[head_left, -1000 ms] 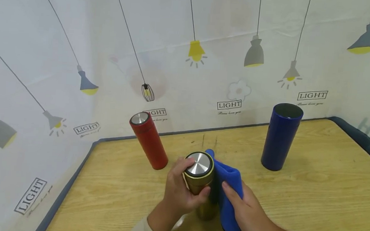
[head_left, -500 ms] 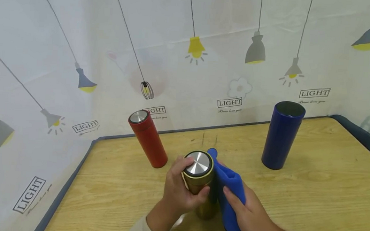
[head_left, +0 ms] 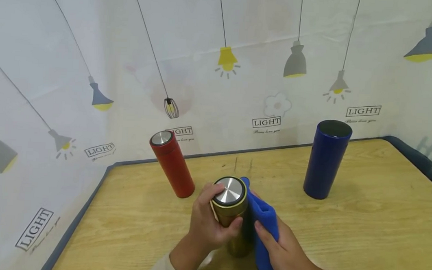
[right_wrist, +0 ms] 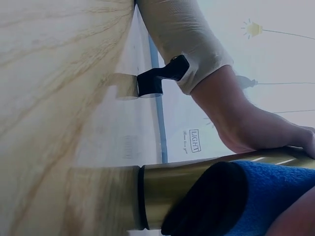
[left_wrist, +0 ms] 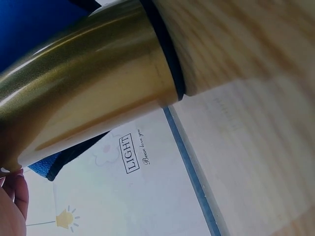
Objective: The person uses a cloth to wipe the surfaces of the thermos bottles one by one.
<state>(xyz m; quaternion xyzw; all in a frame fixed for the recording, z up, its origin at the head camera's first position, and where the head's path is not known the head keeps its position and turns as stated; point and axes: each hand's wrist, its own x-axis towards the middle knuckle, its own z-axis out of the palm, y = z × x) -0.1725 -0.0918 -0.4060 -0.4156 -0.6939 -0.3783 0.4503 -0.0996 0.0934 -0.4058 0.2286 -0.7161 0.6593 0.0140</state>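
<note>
A gold thermos bottle (head_left: pixel 239 244) with a brushed steel lid stands on the wooden table, its base edge against the wood in the right wrist view. My left hand (head_left: pixel 209 222) grips it near the top, one finger lying over the lid and the thumb on the near side. In my right hand (head_left: pixel 287 251) is a folded blue cloth (head_left: pixel 266 227), pinched with the thumb in front and laid along the bottle's right side. The cloth's dark-edged lower end (right_wrist: pixel 211 196) overlaps the gold body (right_wrist: pixel 165 189) in the right wrist view.
A red thermos bottle (head_left: pixel 174 165) stands at the back left. Toward the back right is a dark blue cylinder (head_left: pixel 326 165) with a dark top. Behind the wooden table (head_left: pixel 372 224) hangs a pale wall covering (head_left: pixel 204 85) printed with lamps.
My right hand and the cloth have slid slightly down along the gold bottle. The left hand keeps its grip on the bottle. The head view has shifted a little.
</note>
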